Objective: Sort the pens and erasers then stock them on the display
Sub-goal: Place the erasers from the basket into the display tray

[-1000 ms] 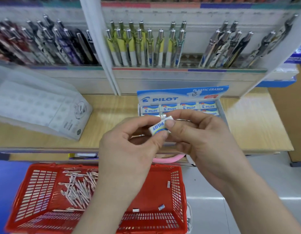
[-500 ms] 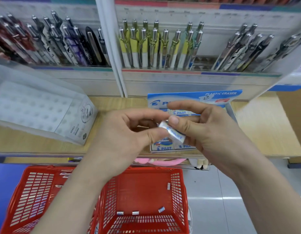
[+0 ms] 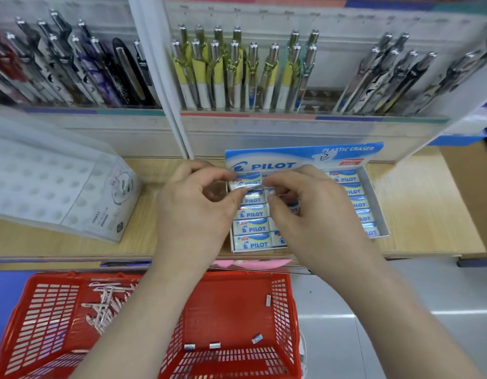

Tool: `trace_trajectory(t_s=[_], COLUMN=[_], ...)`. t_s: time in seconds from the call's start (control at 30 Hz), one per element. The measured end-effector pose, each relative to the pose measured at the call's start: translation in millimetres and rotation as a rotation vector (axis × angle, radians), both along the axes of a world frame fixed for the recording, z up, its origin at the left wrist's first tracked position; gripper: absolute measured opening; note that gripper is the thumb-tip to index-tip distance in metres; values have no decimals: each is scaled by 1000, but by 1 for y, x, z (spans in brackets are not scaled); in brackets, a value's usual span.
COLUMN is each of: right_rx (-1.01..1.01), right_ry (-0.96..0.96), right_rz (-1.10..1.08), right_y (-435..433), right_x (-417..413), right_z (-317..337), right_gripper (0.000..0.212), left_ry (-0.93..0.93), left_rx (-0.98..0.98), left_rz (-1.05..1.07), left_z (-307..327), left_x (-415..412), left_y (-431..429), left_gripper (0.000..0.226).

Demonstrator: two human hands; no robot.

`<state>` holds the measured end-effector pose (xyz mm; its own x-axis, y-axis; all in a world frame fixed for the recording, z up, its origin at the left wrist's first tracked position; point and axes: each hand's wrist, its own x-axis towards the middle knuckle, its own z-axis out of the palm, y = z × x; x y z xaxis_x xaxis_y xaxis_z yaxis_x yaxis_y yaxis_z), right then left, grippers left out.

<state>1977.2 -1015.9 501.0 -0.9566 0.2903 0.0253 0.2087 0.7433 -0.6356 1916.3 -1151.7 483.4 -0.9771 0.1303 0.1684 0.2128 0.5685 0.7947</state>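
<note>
Eraser (image 3: 246, 181): small white block in a blue-and-white sleeve, clear wrap catching the light; lettering blurred, presumably PILOT like its neighbours. Position: top of the left column of the display box (image 3: 373, 187), level, lengthwise across.

Left hand (image 3: 194, 212): thumb and forefinger pinched on the eraser's left end, other fingers curled.

Right hand (image 3: 305, 212): thumb and forefinger closed on the eraser's right end, palm covering the box's middle columns.

Display box: white card tray with an upright blue header reading PILOT and PLASTIC ERASER. Holds matching erasers in rows; left and right columns visible, each sleeve printed PILOT.

Shelf (image 3: 428, 209): pale wood, bearing the box; a clear plastic case (image 3: 59, 192) lies tilted on it, well to the left.

Pen racks (image 3: 250, 75): behind the shelf, upright pens in groups, dark patterned at left, yellow-and-white in the middle, grey patterned at right.

Basket (image 3: 45, 324): red plastic, below the shelf edge. Contains a heap of pale pink pens (image 3: 105, 305) at left and four loose erasers (image 3: 257, 338) at right.
</note>
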Motion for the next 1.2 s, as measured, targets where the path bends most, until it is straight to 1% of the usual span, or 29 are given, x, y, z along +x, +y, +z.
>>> trace_trajectory(t_s=[0.1, 0.2, 0.3, 0.4, 0.47, 0.5, 0.6, 0.67, 0.77, 0.83, 0.97, 1.07, 1.2], right_rx=[21, 22, 15, -4, -43, -68, -137, -151, -162, -163, -132, -145, -122], right_ry=[-6, -18, -30, -12, 38, 72, 151, 137, 48, -38, -213, -323, -481], right_rz=[28, 43, 62, 72, 68, 67, 62, 92, 167, 186, 140, 105, 67], right_y=[2, 3, 5, 7, 8, 9, 10, 7, -3, -10, -21, -34, -54], right_x=[-2, -1, 0, 3, 10, 16, 45, 66, 92, 108, 133, 150, 175], right_z=[0, 0, 0, 0, 4, 7, 17, 20, 4, -24, -111, -193, -327], right_gripper=[26, 25, 27, 30, 31, 30, 21, 19, 19, 21, 21, 22, 19], left_ry=[-17, -98, -114, -86, -66, -47, 43, 41, -26, -94, -225, -361, -553], left_rx=[-1, 73, 94, 63, 69, 77, 65, 105, 174, 123, -166, -291, -471], left_rz=[12, 63, 67, 43, 26, 20, 26, 51, 99, 105, 27, 25, -9], left_z=[-2, 0, 0, 1, 2, 4, 10, 10, -9, -34, -111, -190, -316], left_x=[1, 2, 3, 4, 6, 8, 26, 46, 79, 101, 139, 164, 189], left_y=[2, 4, 4, 4, 2, -1, -22, -41, -72, -92, -132, -160, -185], left_gripper=[21, 22, 22, 20, 17, 15, 20, 22, 20, 21, 26, 23, 20])
